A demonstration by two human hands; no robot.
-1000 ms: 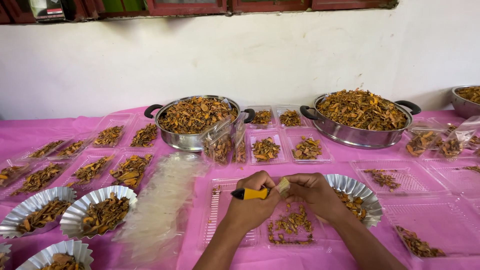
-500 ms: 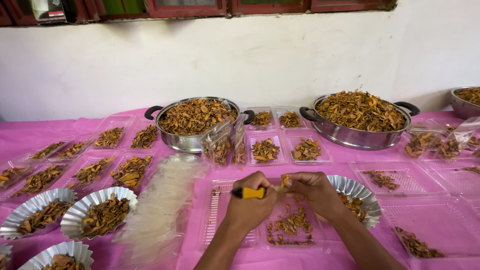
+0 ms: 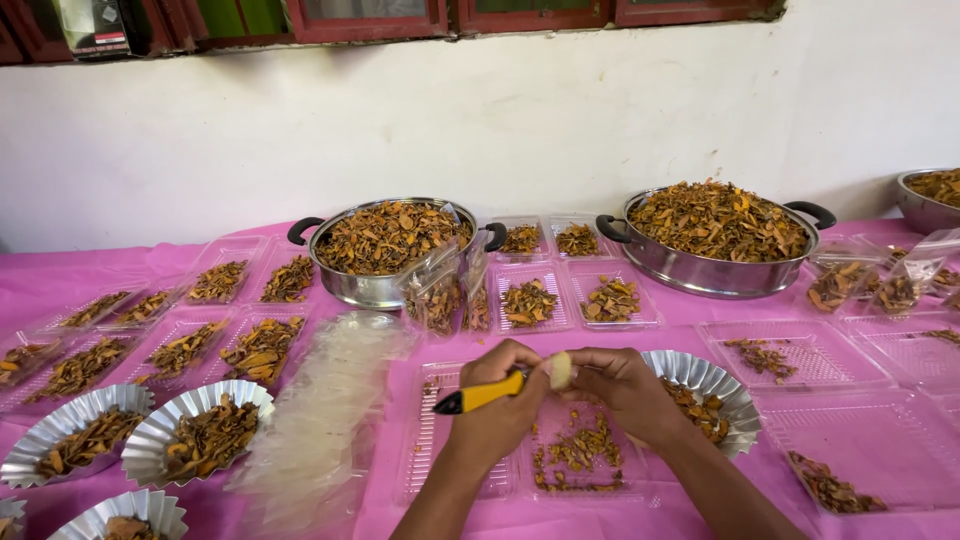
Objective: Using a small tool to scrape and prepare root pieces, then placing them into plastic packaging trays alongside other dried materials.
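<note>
Over pink table (image 3: pixel 700 310), left hand (image 3: pixel 500 400) clamps yellow tool (image 3: pixel 485 395); right-hand fingers (image 3: pixel 590 368) pinch pale piece (image 3: pixel 561 371).

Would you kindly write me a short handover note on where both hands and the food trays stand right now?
Left hand: closed on a yellow-handled tool, black tip pointing left.
Right hand: pinching a small pale piece against the tool.
Both hover over a clear plastic tray holding scattered orange-brown chips.
Done: many trays at left and rear, and foil cups, hold chips.
Left: two steel pans are heaped; clear trays at right are nearly bare; a stack of clear bags lies beside the left hand.
</note>
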